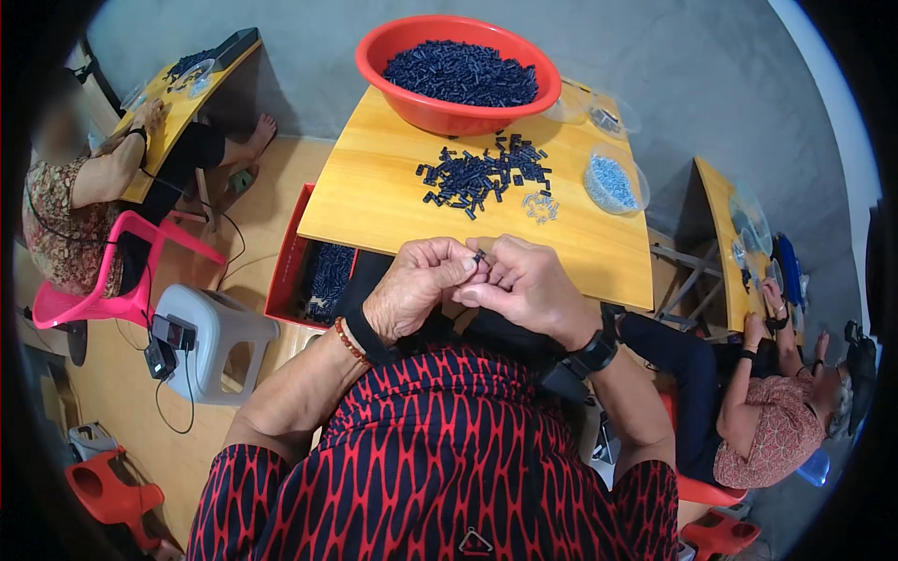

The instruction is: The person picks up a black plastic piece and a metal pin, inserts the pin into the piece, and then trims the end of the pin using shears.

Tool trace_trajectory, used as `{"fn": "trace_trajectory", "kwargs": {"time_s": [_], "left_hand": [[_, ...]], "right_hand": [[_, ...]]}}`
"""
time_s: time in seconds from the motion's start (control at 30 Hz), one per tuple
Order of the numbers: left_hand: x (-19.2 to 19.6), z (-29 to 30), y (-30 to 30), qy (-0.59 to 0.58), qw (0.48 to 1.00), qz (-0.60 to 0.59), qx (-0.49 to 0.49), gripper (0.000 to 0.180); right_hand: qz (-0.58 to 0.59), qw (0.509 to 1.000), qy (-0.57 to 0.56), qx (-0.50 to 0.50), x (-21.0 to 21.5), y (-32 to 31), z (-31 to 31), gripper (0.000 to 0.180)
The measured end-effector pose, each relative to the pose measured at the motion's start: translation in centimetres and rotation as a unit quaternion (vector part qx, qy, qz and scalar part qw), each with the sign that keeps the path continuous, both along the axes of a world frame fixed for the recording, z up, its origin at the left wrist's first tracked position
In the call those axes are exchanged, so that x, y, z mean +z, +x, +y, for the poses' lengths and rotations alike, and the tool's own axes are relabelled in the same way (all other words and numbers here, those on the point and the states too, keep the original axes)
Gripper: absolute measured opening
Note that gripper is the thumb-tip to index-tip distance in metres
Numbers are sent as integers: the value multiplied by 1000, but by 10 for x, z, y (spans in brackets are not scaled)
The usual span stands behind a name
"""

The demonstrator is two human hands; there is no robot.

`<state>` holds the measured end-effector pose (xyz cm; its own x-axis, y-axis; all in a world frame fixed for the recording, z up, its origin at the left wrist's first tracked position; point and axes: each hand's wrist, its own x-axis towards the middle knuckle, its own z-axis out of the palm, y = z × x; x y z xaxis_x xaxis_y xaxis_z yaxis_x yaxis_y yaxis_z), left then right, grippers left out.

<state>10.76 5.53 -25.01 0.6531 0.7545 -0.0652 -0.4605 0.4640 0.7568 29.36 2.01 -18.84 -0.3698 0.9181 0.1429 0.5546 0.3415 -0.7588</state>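
My left hand [428, 278] and my right hand [526, 288] meet at the near edge of the yellow table [374, 178]. Between their fingertips is a small black plastic part [479, 256]; my left thumb and fingers pinch it, and the right fingers close in on it from the other side. What the right fingertips hold is partly hidden. Just beyond my hands lies a loose pile of similar black parts [477, 178]. Beside that pile are several tiny clear pieces [540, 207].
A red basin [369, 61] full of black parts stands at the table's back. On the right is a clear tub [610, 182] of small light-blue pieces. Below left sits a red box [288, 280] with black parts. A grey stool [210, 318] and two people at other tables flank me.
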Motion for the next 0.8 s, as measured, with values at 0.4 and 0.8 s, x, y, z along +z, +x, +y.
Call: {"fn": "trace_trajectory", "kwargs": {"time_s": [0.4, 0.8], "left_hand": [[0, 3, 1, 27, 999, 32, 6, 20], [0, 5, -3, -17, 1000, -7, 21, 14]], "right_hand": [[205, 973, -92, -53, -15, 8, 9, 18], [281, 941, -122, -143, -41, 22, 10, 15]]}}
